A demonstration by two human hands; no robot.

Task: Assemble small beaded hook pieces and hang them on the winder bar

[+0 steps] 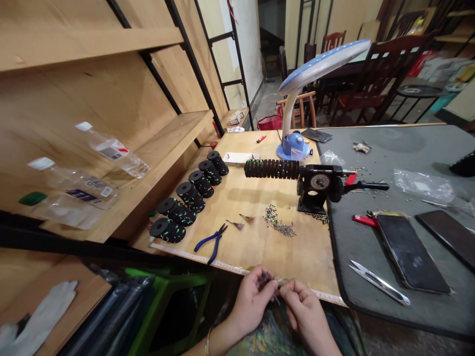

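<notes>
**Shelving:** pale wooden shelves (92, 89) across the upper left of the frame, with clear plastic water bottles (111, 151) lying on them.

**Worktop:** a wooden board (260, 257) in the middle of the frame, with a measuring tape (208, 258) along its near edge; a grey mat (415, 143) to its right.

**Machine:** a hand-cranked winder (319, 184) at the board's right edge, a thick black coil (271, 169) on its spindle; a blue-and-white desk lamp (293, 148) just behind.

**Row on the board:** seven black spools (166, 230) flecked with colour, in a diagonal line along the left side.

**Loose items:** two phones (408, 252) and thread snips (378, 283) on the mat; blue-handled pliers (211, 242) and a scatter of coloured pins (278, 220) on the board.

**Hands:** left hand (252, 301) and right hand (306, 311) low in the centre of the frame, just below the board's near edge, close together, wrists angled inward; a thin bangle (206, 342) on the left wrist.

**Fingers:** fingers (267, 278) of both hands curled and pinching from either side, tips almost meeting.

**Held item:** a small dark bundle (265, 279) between the fingertips, exact form too small to tell; probably light and fiddly, best held by its thicker middle with the fingertips.
</notes>
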